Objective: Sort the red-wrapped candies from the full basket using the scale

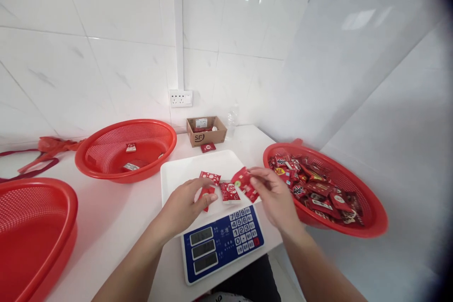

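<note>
My right hand [278,196] pinches a red snack packet [244,183] at its edge, above the right side of the scale's white weighing tray [226,160]. Over the tray's left side, my left hand [184,205] has its thumb and fingers closed around a small red packet [205,193]. A red packet with white lettering [230,191] lies on the tray between the hands. Another red packet with white dots [211,177] rests just beyond my left fingers. The scale's blue panel [224,245], with displays and keys, faces me below the hands.
On the right, a red basket [377,219] holds many wrapped snacks. A red basket [106,174] with a few packets stands left; another [63,240] is nearer. Behind the tray are a cardboard box [208,138], a loose red packet [208,147] and a clear plastic bottle [232,118].
</note>
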The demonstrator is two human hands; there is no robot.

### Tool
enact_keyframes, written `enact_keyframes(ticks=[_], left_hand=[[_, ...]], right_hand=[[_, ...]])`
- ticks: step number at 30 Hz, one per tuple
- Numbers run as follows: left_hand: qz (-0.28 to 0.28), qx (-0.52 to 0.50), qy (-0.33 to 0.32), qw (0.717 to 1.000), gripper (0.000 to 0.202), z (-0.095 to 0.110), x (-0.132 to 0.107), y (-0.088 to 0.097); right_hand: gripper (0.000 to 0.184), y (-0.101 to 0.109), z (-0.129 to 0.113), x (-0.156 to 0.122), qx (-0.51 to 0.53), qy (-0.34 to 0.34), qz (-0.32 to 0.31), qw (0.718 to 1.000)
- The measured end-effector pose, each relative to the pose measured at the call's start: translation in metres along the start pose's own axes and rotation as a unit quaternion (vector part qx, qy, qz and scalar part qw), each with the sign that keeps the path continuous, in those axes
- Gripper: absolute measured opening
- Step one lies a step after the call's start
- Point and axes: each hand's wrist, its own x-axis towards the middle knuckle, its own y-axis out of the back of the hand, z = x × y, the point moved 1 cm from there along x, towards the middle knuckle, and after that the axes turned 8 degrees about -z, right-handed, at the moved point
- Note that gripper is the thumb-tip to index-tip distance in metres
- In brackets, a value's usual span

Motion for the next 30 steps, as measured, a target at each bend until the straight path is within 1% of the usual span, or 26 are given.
enact_keyframes(ticks=[2,3,5,7,9,11,13,15,17,20,23,27,30], left_hand=[[-0.025,-0.045,-0.033,0.998,0.031,0.006,-0.001,-0.003],[-0.038,-0.068,-0.050,0.996,0.030,0.008,-0.001,-0.005],[-0.047,-0.115,-0.073,0.990,0.030,0.010,-0.002,-0.005],[-0.037,-0.170,-0.080,0.981,0.030,0.008,-0.003,-0.005],[-0.019,-0.220,-0.083,0.972,0.028,0.005,-0.003,-0.003],[-0.021,-0.253,-0.089,0.963,0.028,0.003,-0.003,-0.002],[-0.033,-0.274,-0.093,0.957,0.027,0.003,-0.002,-0.002],[-0.047,-0.290,-0.093,0.951,0.027,0.004,-0.001,-0.003],[-0.048,-0.304,-0.087,0.948,0.027,0.004,-0.001,-0.003],[-0.047,-0.331,-0.083,0.939,0.028,0.003,0.000,-0.004],[-0.038,-0.363,-0.089,0.927,0.027,0.003,-0.001,-0.005],[-0.001,-0.386,-0.095,0.918,0.027,0.006,-0.002,-0.005],[0.005,-0.393,-0.096,0.915,0.027,0.008,-0.002,-0.005]], right_hand=[[0.012,-0.026,-0.015,-0.007,0.016,0.015,-0.049,0.999],[0.013,-0.035,-0.022,-0.010,0.020,0.025,-0.069,0.997],[0.017,-0.047,-0.032,-0.014,0.037,0.031,-0.098,0.994],[0.028,-0.052,-0.034,-0.017,0.065,0.009,-0.122,0.990],[0.033,-0.052,-0.031,-0.017,0.078,-0.025,-0.165,0.983],[0.031,-0.052,-0.026,-0.018,0.061,-0.052,-0.212,0.974],[0.034,-0.050,-0.023,-0.019,0.028,-0.061,-0.239,0.969],[0.036,-0.049,-0.025,-0.019,-0.004,-0.044,-0.234,0.971],[0.032,-0.049,-0.031,-0.019,-0.031,-0.007,-0.235,0.972],[0.023,-0.049,-0.039,-0.020,-0.056,0.041,-0.267,0.961],[0.022,-0.051,-0.042,-0.021,-0.074,0.053,-0.287,0.954],[0.025,-0.051,-0.040,-0.023,-0.094,0.053,-0.265,0.958],[0.025,-0.050,-0.041,-0.022,-0.086,0.071,-0.232,0.966]])
